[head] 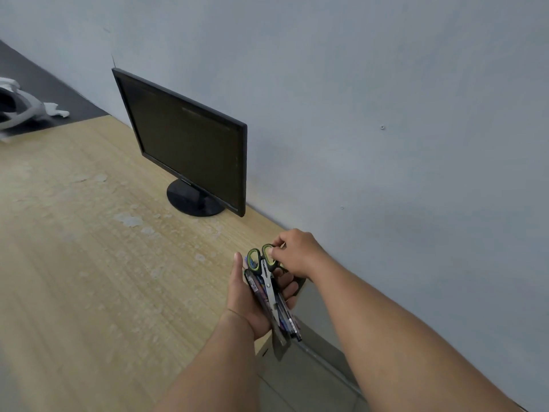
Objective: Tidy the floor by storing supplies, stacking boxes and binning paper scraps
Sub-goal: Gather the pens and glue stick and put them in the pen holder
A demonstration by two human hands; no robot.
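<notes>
Near the monitor (190, 144), the left hand (248, 304) clasps scissors (267, 272) and pens (282, 310) (bundled); the right hand (297, 252) pinches a scissor handle.

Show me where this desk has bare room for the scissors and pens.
Widest bare patch: the desk left of the left hand, in front of the monitor. A narrower strip runs between the monitor and the right hand, along the wall. Crowded at the desk's right edge, where both hands hold the scissors and pens.

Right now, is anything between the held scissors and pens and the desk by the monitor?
Nothing visible: the left hand holds scissors and pens at the desk edge, right hand on the handle; only stains lie before the monitor.
</notes>
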